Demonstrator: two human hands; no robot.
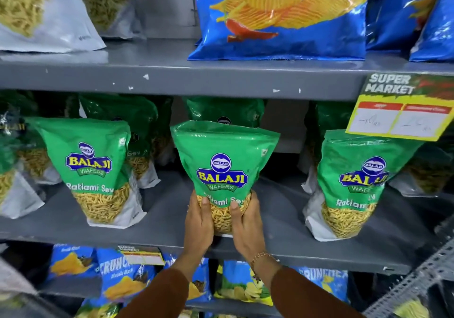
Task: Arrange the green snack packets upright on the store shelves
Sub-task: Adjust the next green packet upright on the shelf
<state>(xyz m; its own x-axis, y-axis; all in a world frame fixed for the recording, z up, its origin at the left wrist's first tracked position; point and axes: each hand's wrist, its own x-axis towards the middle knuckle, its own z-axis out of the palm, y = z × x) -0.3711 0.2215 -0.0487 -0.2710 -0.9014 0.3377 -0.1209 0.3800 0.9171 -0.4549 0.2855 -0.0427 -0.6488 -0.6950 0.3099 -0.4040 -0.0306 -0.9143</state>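
Closest to the camera, two arms in brown sleeves reach up to the middle shelf (157, 229). The left hand (199, 222) and the right hand (248, 224) press on the two sides of one green packet (224, 170), low down, near its bottom. The fingers of both hands are wrapped around it, with the thumbs on the front. Holding it low on both sides likely keeps the bag from flopping over while it is stood on its base. The right wrist wears a thin bracelet (262, 256).

The packet is at the front of the shelf, in the middle, and stands straight up. Its bottom sits at the shelf edge, but the hands hide whether it rests fully there. The top part is shiny green with a blue and yellow badge. The lower part is see-through and shows thin yellow snack sticks. The bag looks soft and puffy, so it could tip if let go too soon.

To its left stands another green bag (95, 170), leaning a bit to one side. To its right stands one more (353, 185), also a little tilted. Both are well apart from the held one. Behind them more green bags (226, 111) stand in the dark.

Higher up, a yellow price tag (398, 118) hangs from the shelf above. On that shelf sits a big blue chip bag (280, 15).
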